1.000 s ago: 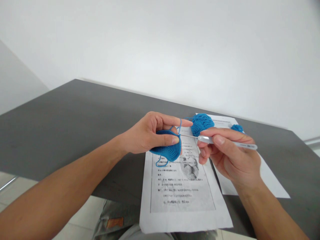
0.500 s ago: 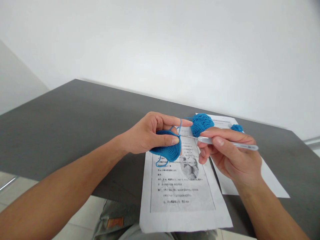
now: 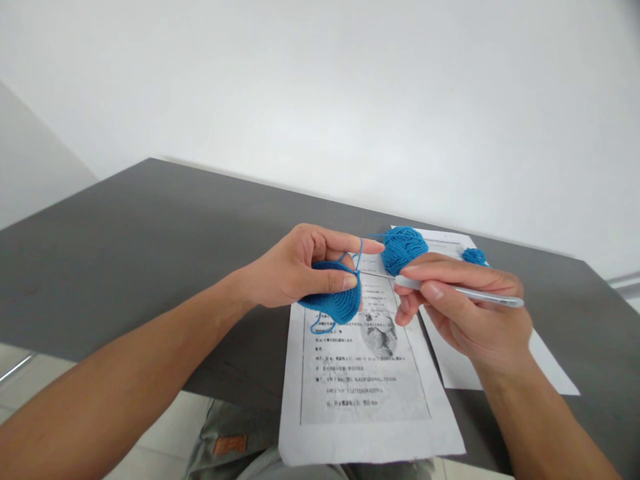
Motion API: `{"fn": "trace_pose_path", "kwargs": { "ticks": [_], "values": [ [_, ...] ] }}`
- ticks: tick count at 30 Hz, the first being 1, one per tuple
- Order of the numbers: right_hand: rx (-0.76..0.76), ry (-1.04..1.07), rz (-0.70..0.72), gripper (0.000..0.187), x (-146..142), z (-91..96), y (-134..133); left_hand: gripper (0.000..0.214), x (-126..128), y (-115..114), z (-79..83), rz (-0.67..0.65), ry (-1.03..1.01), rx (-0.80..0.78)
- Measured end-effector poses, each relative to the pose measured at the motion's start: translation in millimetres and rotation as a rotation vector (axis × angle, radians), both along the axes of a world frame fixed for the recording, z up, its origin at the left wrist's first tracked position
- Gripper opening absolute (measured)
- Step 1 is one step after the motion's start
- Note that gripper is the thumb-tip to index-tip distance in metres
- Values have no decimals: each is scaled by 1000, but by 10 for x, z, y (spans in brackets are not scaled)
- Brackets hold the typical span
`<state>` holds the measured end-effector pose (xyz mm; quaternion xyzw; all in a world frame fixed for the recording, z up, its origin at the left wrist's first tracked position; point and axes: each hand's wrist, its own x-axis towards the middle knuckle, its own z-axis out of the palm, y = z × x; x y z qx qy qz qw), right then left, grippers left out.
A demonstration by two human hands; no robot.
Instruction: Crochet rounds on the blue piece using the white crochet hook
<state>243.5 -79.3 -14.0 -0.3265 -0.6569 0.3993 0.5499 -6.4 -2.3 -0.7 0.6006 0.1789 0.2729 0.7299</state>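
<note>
Between thumb and fingers, my left hand [image 3: 295, 270] pinches a blue crocheted piece [image 3: 335, 303], its index finger stretched out to the right with yarn looped over it. A loose loop of yarn [image 3: 323, 327] hangs below the piece. My right hand [image 3: 465, 313] holds a crochet hook [image 3: 493, 295] like a pen, by its pale grip. The thin metal shaft reaches left to the upper edge of the crocheted piece, where its tip is hidden in the yarn. Just behind the fingers lies a ball of blue yarn [image 3: 404, 248].
A printed sheet [image 3: 365, 407] with text and a picture lies under the hands, overhanging the near edge of the dark table [image 3: 200, 220]. To its right is another paper sheet [image 3: 530, 367], with a small blue yarn bundle [image 3: 474, 256] on it. A white wall stands behind.
My right hand has turned slightly and shifted a little right, tilting the hook's handle end lower. My left hand and the crocheted piece have hardly moved.
</note>
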Motion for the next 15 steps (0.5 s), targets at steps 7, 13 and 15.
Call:
{"fn": "trace_pose_path", "kwargs": {
  "ticks": [7, 13, 15],
  "values": [
    [153, -143, -3, 28, 81, 15, -2, 66, -12, 9, -13, 4, 78, 58],
    [234, -240, -24, 32, 91, 112, -26, 58, -6, 32, 12, -25, 97, 84],
    [265, -272, -28, 34, 91, 142, -27, 54, -6, 46, 22, -31, 98, 91]
  ]
}}
